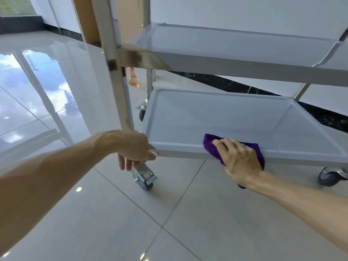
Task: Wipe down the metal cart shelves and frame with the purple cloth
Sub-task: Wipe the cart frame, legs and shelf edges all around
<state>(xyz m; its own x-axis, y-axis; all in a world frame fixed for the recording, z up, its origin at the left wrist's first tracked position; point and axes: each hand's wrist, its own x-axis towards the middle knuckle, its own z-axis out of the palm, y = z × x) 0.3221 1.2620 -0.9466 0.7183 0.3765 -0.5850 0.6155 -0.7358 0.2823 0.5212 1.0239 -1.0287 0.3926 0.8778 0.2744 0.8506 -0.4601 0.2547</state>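
The metal cart fills the right of the view, with a bottom shelf (pixel 216 117) and a middle shelf (pixel 226 46) above it. My right hand (pixel 239 159) presses the purple cloth (pixel 211 146) over the front rim of the bottom shelf; the cloth hangs down below the rim under my wrist. My left hand (pixel 133 147) grips the front left corner of the bottom shelf, at the foot of the upright frame post (pixel 113 53). Its fingers curl under the rim.
Glossy light floor tiles (pixel 113 223) lie all around. Caster wheels sit under the cart at the front left (pixel 145 178), the right (pixel 329 176) and the back (pixel 142 112). A white wall with a dark marble skirting (pixel 320 113) runs behind. An orange object (pixel 133 78) stands beyond the cart.
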